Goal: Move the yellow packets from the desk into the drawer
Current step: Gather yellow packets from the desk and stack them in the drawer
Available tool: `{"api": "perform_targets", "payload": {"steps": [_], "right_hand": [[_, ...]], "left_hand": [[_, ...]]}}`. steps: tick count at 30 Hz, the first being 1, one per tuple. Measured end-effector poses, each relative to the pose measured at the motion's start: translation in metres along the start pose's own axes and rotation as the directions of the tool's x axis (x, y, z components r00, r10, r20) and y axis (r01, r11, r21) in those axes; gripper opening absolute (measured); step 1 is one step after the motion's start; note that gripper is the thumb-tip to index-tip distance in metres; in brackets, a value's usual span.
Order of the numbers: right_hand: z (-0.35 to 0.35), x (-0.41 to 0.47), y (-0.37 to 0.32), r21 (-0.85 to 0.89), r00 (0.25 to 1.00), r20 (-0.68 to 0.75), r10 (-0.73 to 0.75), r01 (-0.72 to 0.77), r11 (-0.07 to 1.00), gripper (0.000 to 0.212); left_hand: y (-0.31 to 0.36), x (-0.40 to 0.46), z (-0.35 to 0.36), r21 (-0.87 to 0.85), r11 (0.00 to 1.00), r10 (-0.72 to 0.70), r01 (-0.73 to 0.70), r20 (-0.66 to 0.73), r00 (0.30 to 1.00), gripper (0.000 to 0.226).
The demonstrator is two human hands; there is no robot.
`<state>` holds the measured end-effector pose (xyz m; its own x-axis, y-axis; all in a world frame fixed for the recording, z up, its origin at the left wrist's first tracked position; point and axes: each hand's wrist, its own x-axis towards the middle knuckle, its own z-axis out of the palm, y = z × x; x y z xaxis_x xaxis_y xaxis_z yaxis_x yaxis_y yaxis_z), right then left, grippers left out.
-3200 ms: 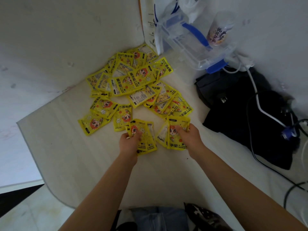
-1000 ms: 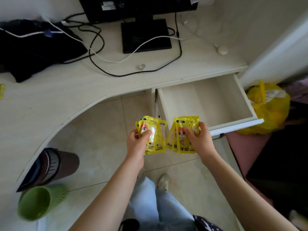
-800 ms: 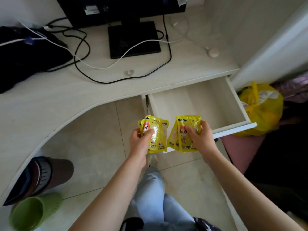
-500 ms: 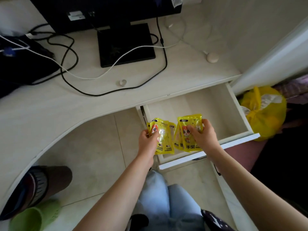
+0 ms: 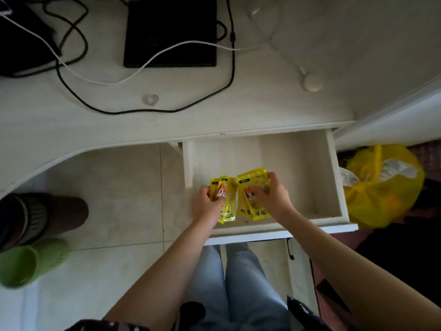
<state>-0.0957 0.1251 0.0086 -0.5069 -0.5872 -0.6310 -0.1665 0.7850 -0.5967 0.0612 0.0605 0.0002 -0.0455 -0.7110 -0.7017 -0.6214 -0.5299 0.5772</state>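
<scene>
Both hands hang over the open white wooden drawer (image 5: 310, 168), each gripping its own bunch of packets. The left hand (image 5: 207, 203) has its fingers curled round a small fan of glossy yellow foil packets (image 5: 228, 201) printed with a red-haired cartoon face; the thumb presses across the front of the top packet and the other fingers wrap behind, out of sight. The right hand (image 5: 274, 199) pinches a second bunch of the same yellow packets (image 5: 250, 199), its thumb lying over the cartoon face and its fingers folded round the upper right edge. The two bunches sit side by side, edges touching or nearly so, over the front left part of the drawer; whether their lower ends rest on the drawer floor cannot be told.

The drawer is pulled out from under the pale wood-grain desk (image 5: 71, 130). On the desk lie a flat black rectangular monitor base (image 5: 170, 32), a looping black cable (image 5: 148, 111), a thin white cable (image 5: 100, 81), a small clear round knob (image 5: 150, 99) and a beige round puck (image 5: 312, 82). Right of the drawer sits a knotted yellow plastic bag (image 5: 381, 194). On the tiled floor at left lies a green plastic cup (image 5: 26, 261) beside a dark brown cylindrical bin (image 5: 47, 216).
</scene>
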Motion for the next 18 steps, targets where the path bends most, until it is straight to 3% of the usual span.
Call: {"api": "perform_targets", "payload": {"steps": [7,18], "right_hand": [[0.014,0.038,0.022,-0.026,0.994,0.106,0.023,-0.021,0.999,0.038],[0.029,0.069,0.051,-0.022,0.972,0.173,0.160,-0.158,0.987,0.041]], "left_hand": [[-0.021,0.021,0.019,-0.086,0.994,-0.073,0.069,-0.035,0.997,0.018],[-0.043,0.056,0.028,-0.033,0.988,-0.147,0.150,0.076,0.986,0.036]]}}
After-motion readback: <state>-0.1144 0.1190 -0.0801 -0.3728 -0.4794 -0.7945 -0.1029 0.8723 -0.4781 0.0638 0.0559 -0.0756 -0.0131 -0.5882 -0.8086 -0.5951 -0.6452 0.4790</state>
